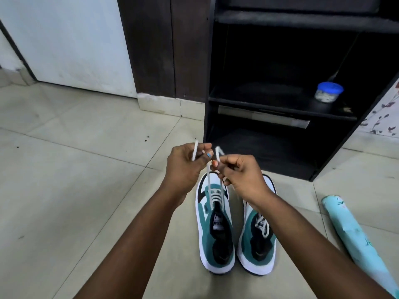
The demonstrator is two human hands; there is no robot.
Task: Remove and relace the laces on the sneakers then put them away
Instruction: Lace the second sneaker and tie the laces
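Note:
Two teal, white and black sneakers stand side by side on the tiled floor, toes toward the black shelf. The left sneaker (216,225) has its white lace (209,180) threaded through the eyelets, both ends pulled up. My left hand (185,167) pinches one lace end, folded into a loop, above the toe. My right hand (239,175) pinches the other end, also looped, right beside it. The right sneaker (257,240) is laced and partly hidden under my right forearm.
A black shelf unit (280,100) stands just beyond the sneakers, with a blue-lidded small tub (329,91) on its middle shelf. A light blue rolled object (354,234) lies on the floor at the right. A white door and dark frame are at the back left.

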